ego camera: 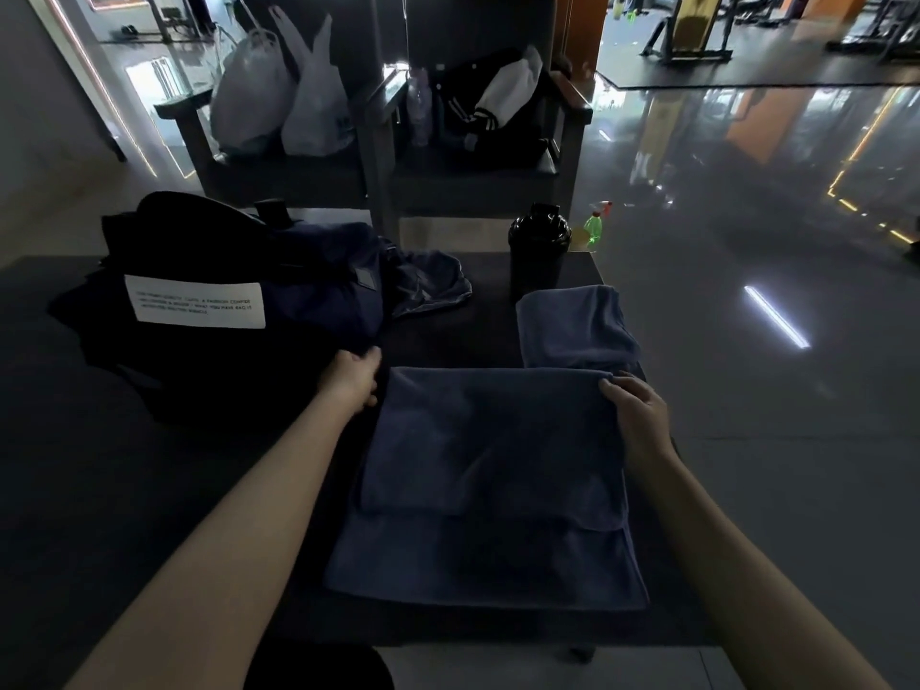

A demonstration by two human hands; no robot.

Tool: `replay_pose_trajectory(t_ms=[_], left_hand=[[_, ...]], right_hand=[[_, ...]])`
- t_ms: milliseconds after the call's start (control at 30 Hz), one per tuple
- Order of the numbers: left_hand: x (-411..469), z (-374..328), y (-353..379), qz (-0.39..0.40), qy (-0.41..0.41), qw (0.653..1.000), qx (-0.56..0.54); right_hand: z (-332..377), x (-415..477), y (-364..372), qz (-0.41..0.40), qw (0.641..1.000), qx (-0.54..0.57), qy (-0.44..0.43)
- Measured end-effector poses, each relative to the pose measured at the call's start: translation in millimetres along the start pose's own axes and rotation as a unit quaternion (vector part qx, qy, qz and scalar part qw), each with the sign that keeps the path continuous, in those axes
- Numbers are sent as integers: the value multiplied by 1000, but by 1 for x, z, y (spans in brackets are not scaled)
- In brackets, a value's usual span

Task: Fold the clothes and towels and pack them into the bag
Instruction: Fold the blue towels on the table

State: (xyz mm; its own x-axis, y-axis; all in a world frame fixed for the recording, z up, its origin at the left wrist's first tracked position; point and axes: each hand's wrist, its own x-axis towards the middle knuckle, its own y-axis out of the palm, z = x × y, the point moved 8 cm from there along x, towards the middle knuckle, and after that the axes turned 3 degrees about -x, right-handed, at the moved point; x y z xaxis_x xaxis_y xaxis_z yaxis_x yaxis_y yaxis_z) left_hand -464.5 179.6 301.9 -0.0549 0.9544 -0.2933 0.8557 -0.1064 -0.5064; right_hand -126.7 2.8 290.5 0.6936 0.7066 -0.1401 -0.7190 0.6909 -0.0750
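Folding is the step in hand. A dark blue terry towel lies flat in front of me on the dark matte table. It is doubled over once, and its upper layer stops short of the near edge, so a strip of the lower layer shows. My right hand pinches the far right corner of the fold, thumb on top and fingers curled over the edge. My left hand sits at the far left corner, touching the towel's edge. In this dim light I cannot tell whether it grips the cloth or only rests against it.

Just beyond the right corner lies a second blue towel, already folded small, near a black shaker bottle. The black fabric bag with a white printed label stands to my left. A navy garment is heaped against it, with a crumpled dark blue shiny cloth beside that, both unfolded.

I judge the task well short of done: one towel is finished, one is half folded, and the clothes are waiting. What is inside the bag I cannot see. Next, I reckon, this towel wants another fold, side to side. Both corners should lift together and stay level so the layers keep square.
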Motion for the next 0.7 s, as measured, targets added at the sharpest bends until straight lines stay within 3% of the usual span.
replay_pose_trajectory(t_ms=[67, 167, 300, 400, 533, 700], left_hand=[[2, 6, 15, 30, 11, 994, 103], [9, 15, 33, 56, 22, 984, 166], [20, -2, 49, 62, 133, 949, 279], [28, -6, 65, 114, 141, 941, 285], [27, -22, 54, 60, 178, 902, 388], [0, -36, 24, 36, 248, 925, 286]], right_hand=[[5, 0, 5, 20, 999, -21, -15], [13, 0, 12, 44, 997, -44, -39], [12, 7, 12, 36, 989, -129, -67], [16, 11, 9, 16, 973, -203, -112], [24, 8, 1, -31, 964, -225, -138], [36, 1, -2, -17, 943, -279, -180]])
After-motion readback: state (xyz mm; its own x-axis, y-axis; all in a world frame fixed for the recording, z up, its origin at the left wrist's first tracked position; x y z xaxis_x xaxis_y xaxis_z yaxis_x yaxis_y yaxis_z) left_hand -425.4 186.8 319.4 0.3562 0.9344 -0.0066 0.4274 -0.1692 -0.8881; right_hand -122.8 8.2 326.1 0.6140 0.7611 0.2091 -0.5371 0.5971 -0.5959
